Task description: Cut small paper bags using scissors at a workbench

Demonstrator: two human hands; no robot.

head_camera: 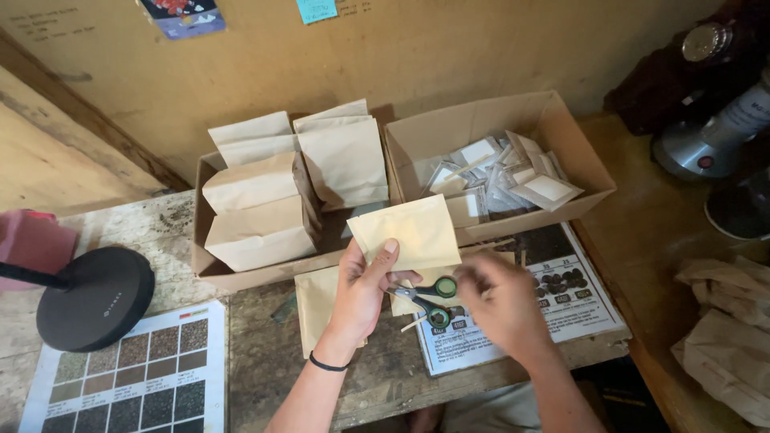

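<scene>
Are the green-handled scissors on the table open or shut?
Shut, as far as visible: the scissors lie on the table with both handle loops close together. The right hand blurs the view beside them.

Worn wooden bench (265, 353), pale and scuffed. Back edge: two open cardboard boxes, left box (210, 265), right box (585, 172). Left edge: black round lamp base (96, 298), pink block (32, 244) behind it. Front-left corner: colour swatch chart (136, 377). Front-right corner: printed sheet (569, 301), green-handled scissors (433, 303) resting on it.

A small packing workshop: cardboard boxes (265, 216) of paper bags (261, 232) and sachets (513, 180) crowd the worn wooden surface (265, 353), against a plywood wall (449, 56).
</scene>
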